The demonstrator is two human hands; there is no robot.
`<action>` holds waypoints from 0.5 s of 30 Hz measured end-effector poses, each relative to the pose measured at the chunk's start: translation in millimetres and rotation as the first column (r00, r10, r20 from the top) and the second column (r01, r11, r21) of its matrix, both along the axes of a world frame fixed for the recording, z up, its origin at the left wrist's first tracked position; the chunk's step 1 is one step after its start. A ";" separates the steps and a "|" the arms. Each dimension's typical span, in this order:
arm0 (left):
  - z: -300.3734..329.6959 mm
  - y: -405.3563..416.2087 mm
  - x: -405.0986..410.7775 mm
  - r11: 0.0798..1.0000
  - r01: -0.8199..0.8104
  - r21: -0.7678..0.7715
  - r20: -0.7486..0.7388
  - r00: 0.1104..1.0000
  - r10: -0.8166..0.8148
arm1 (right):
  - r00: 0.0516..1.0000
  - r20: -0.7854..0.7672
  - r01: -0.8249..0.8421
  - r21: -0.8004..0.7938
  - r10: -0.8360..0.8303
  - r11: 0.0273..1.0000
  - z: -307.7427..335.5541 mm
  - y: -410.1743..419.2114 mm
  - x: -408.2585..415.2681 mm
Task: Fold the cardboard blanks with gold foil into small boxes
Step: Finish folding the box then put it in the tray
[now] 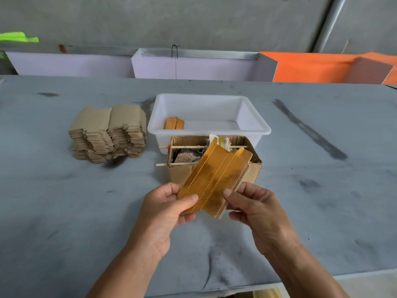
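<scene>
Two hands hold one gold-foil blank (214, 179) above a grey surface (64, 201): the left hand (169, 209) pinches its lower left corner between thumb and fingers, the right hand (255, 209) grips its lower right edge. The blank tilts up and to the right, foil side facing the camera, with four dotted crease lines running its length. Behind it stands one open cardboard box (214, 162) crossed by two thin wooden sticks (scraps of material lie inside). Just behind that sits one white plastic tub (208, 117), touching or nearly touching the box, with one folded gold box (174, 123) in its left corner. One stack of brown blanks (109, 134) rises to the tub's left, just beside it. The surface lies bare and dark-smudged to left and right of the hands, its near edge showing at lower right. At the back, pale lilac and orange panels lean against a concrete wall.
</scene>
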State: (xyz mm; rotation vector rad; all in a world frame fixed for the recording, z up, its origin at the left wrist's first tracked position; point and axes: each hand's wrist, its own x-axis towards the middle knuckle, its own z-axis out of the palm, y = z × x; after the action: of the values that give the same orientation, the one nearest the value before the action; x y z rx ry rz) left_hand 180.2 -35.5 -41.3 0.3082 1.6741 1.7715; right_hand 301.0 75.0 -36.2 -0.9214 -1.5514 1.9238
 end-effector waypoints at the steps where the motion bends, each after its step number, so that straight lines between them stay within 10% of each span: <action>1: 0.8 -0.3 -0.6 1.000 0.000 -0.010 -0.041 0.999 -0.001 | 1.000 0.000 0.004 0.023 -0.004 1.000 0.6 0.0 0.2; 15: 7.1 -0.4 -8.8 0.996 -0.080 0.025 -0.218 0.972 0.083 | 1.000 0.028 0.005 0.028 -0.006 1.000 -3.2 2.0 -5.5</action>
State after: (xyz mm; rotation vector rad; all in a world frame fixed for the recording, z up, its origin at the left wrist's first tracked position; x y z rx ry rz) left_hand 171.4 -36.0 -34.2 0.4621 1.8504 1.8678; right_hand 295.5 77.0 -39.4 -0.9439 -1.5867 1.8882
